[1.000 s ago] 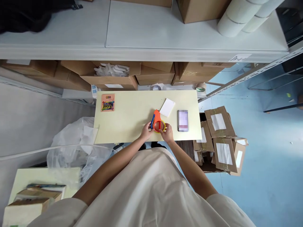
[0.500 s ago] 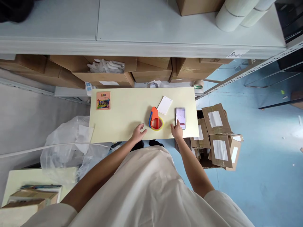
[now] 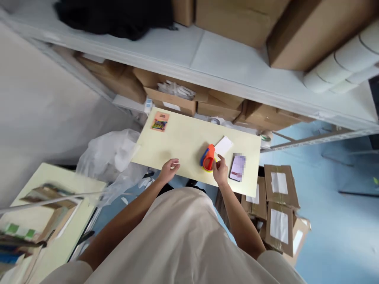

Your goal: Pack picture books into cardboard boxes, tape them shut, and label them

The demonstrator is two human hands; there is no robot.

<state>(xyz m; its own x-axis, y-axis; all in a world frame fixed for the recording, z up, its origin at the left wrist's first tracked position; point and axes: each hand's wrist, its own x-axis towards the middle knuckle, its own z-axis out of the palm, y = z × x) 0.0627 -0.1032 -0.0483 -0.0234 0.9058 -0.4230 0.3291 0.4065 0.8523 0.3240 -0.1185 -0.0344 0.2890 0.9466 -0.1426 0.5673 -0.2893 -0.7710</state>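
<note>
My right hand (image 3: pixel 220 171) is over the pale yellow table (image 3: pixel 186 136), thumb and fingers apart, just beside an orange tape dispenser (image 3: pixel 211 152) with a blue handle and yellow-edged roll. Whether the fingertips touch the dispenser I cannot tell. A phone (image 3: pixel 237 167) with a lit screen lies to that hand's right. Behind the dispenser rests a white card or pad (image 3: pixel 224 145). My left hand (image 3: pixel 169 170) hovers by the table's front edge, fingers loosely stretched and holding nothing. At the far left corner lies a pink packet with a colourful picture (image 3: pixel 160 122).
Cardboard boxes (image 3: pixel 219 108) fill the shelf behind the table, one with white items (image 3: pixel 177 90). Labelled cartons (image 3: pixel 280 221) are piled at the right. Clear plastic bags (image 3: pixel 111 156) hang at the left, above another table (image 3: pixel 89 185) with boxes. A grey shelf (image 3: pixel 231 59) crosses overhead.
The view has turned left. My right hand has left the phone's screen and moved left to the tape dispenser. My left hand stays near the table's front edge.
</note>
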